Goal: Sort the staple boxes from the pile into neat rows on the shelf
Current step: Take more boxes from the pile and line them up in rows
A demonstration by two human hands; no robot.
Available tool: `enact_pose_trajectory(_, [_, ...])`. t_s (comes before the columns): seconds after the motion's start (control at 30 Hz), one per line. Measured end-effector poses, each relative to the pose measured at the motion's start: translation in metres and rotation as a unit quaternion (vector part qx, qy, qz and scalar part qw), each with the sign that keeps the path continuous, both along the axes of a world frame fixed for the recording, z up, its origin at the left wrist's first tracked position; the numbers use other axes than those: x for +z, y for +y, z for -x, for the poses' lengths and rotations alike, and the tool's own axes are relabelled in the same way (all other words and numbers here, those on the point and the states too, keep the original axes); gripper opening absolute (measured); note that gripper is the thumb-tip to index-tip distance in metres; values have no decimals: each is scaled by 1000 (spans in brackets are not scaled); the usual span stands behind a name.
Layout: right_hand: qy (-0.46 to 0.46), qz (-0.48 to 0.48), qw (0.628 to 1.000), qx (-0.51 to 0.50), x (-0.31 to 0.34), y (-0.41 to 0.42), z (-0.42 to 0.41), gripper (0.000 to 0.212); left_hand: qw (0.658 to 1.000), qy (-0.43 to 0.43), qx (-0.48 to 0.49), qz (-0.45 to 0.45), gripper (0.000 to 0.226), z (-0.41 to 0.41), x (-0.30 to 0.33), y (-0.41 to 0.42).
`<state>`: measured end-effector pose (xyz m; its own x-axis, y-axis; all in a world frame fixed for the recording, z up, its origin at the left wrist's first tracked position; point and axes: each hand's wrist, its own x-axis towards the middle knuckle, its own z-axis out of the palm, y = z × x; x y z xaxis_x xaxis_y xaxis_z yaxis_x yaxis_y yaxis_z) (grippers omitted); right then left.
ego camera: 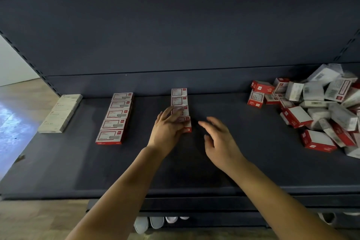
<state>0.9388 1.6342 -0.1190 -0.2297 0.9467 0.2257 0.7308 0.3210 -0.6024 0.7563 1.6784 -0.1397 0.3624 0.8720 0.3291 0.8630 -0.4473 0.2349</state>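
Right hand [218,138] hovers at frame centre, fingers loosely spread, holding nothing. Left hand [167,124] rests straight fingers on the nearest red-and-white cardboard staple box [186,123] of the centre row on the dark blue metal shelf [233,161].

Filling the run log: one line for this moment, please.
left hand: rests on third row | right hand: open, empty | pile: unsorted, right

Box [179,92] labels too blurred

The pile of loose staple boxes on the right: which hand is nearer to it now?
Right. The right hand hangs open over bare shelf, left of the pile. The left hand lies farther left, fingers resting on the middle row.
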Motion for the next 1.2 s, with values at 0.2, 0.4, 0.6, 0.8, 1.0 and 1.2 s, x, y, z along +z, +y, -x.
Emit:
enact_pose_trajectory(0.2, [1, -10, 1000, -4, -2, -2, -7, 41, 999, -25, 32, 6, 29, -9, 2, -7])
enact_pose_trajectory(0.4, [18, -45, 999, -20, -6, -5, -36, 38, 999, -2, 33, 26, 44, -53, 26, -9])
enact_pose_trajectory(0.6, [-13, -55, 995, -76, -8, -5, -96, 36, 995, -58, -68, -39, 41, -132, 33, -14])
enact_pose_trajectory(0.8, [-70, -123, 978, -153, 6, 31, -161, 29, 995, -52, -69, -42, 31, -189, 37, 3])
enact_pose_trajectory(1.0, [-315, 52, 938, -133, 36, 62, -191, 68, 995, 32, -79, 49, 38, -223, 34, 11])
enact_pose_trajectory(1.2, [-462, 105, 879, -52, 31, 68, -196, 59, 988, 107, -79, 78, 44, -223, 28, 7])
